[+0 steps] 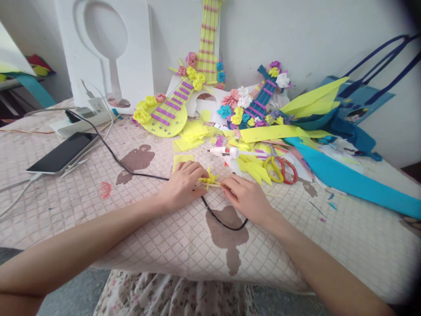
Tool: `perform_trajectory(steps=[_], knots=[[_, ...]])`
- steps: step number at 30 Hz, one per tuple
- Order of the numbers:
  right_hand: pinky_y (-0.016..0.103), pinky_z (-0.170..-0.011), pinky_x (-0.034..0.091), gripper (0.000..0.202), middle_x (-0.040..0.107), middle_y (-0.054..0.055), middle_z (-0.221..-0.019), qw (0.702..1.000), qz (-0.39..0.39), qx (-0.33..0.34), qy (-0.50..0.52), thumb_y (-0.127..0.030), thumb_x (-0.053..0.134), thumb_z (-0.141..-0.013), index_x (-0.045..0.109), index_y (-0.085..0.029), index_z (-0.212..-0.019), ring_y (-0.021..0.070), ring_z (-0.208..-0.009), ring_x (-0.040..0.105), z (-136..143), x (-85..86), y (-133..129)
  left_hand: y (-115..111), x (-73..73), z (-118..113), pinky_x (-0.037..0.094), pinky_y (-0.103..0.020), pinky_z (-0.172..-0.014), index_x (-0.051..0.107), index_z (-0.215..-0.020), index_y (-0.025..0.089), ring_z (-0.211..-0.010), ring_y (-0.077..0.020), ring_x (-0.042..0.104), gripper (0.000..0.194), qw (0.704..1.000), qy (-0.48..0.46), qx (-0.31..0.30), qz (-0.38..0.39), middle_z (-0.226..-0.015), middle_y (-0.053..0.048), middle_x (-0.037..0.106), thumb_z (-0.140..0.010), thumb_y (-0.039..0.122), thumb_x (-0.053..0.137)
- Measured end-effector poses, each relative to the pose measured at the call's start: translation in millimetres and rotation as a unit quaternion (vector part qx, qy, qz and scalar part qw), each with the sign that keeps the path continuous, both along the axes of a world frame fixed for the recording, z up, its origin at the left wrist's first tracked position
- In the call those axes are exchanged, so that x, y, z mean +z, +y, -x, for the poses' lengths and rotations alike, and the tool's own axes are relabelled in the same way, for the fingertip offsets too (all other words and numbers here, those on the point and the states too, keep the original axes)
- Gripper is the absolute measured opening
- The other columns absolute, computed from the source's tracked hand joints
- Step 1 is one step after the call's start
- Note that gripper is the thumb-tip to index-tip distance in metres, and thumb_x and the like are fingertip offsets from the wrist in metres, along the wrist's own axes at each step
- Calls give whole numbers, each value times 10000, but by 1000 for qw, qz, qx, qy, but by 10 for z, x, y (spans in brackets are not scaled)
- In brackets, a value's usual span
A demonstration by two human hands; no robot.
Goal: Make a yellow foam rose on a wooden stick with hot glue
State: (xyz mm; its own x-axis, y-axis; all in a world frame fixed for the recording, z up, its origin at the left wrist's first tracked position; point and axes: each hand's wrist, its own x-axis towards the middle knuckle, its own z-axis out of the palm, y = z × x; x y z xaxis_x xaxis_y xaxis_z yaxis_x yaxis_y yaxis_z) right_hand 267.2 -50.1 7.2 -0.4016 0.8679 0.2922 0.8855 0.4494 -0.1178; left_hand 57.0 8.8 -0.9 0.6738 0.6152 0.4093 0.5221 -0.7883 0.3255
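Note:
My left hand (184, 185) is closed, with its thumb and fingers pinching a small yellow paper flower (209, 176) from the left. From the other side, the closed fingers of my right hand (246, 196) grip a thin pale stick (215, 185) that runs across the flower's lower side. A black cord (219, 221) passes under my left hand and curves round in front of my right wrist. Just beyond my hands lie a white glue gun (226, 152) and scissors (279, 170) with yellow and red handles.
Decorated paper guitars (169, 109) stand against the wall among yellow paper scraps (190, 131). Blue paper strips (355, 175) spread to the right, near a blue bag (371, 103). A phone (62, 153) and power strip (82, 120) lie left, before a white cut-out board (140, 52).

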Motion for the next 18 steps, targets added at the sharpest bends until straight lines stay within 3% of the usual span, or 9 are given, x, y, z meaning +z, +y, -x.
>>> perform_trajectory(steps=[9, 18], knots=[[256, -603, 388, 143, 644, 21, -874, 1000, -3, 4, 12, -213, 448, -909, 589, -190, -898, 141, -741, 594, 62, -13, 8, -68, 11, -37, 341, -371, -844, 546, -854, 184, -902, -207, 515, 104, 999, 18, 30, -27, -879, -19, 611, -781, 196, 618], [254, -606, 383, 139, 643, 31, -880, 1000, 9, 2, 14, -195, 452, -901, 590, -179, -907, 140, -744, 589, 82, -25, 22, -88, -2, -56, 357, -350, -810, 540, -812, 176, -880, -194, 525, 41, 999, 20, 21, -36, -833, -20, 618, -809, 136, 546]])
